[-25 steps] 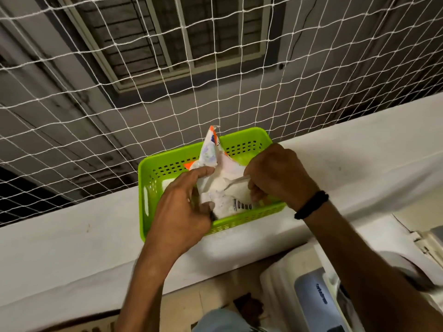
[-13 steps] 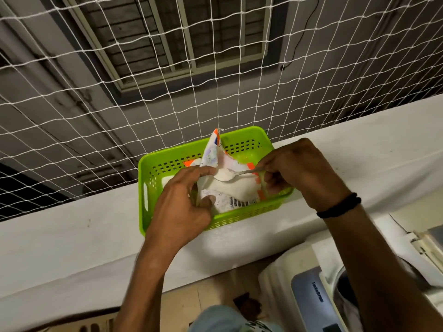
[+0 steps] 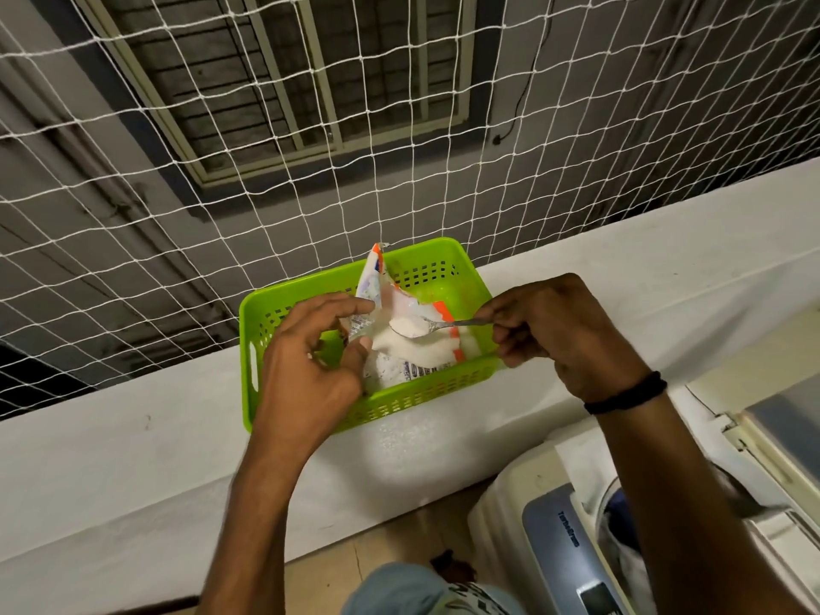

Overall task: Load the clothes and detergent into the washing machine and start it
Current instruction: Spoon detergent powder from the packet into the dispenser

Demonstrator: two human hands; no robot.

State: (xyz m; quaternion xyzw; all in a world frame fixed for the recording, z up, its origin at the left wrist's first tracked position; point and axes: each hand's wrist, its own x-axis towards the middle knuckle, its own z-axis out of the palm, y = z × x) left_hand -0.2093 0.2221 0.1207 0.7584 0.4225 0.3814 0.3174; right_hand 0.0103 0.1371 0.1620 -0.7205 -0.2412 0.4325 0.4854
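Note:
A white and orange detergent packet (image 3: 401, 348) stands open inside a green plastic basket (image 3: 399, 403) on a white ledge. My left hand (image 3: 310, 370) pinches the packet's left edge and holds its mouth apart. My right hand (image 3: 559, 335) grips the handle of a metal spoon (image 3: 415, 327), whose bowl carries a heap of white powder just above the packet's opening. The washing machine (image 3: 559, 539) is at the lower right with its tub open and clothes (image 3: 621, 526) partly showing behind my right forearm.
The white ledge (image 3: 133, 437) runs across the view, backed by a white rope net (image 3: 310, 193) with a window grille beyond. A tiled floor (image 3: 381, 543) lies between ledge and machine. The machine's raised lid (image 3: 781, 428) stands at the right edge.
My right hand drew the spoon out of the packet with a load of powder and shifted to the right. My left hand kept its hold on the packet's edge.

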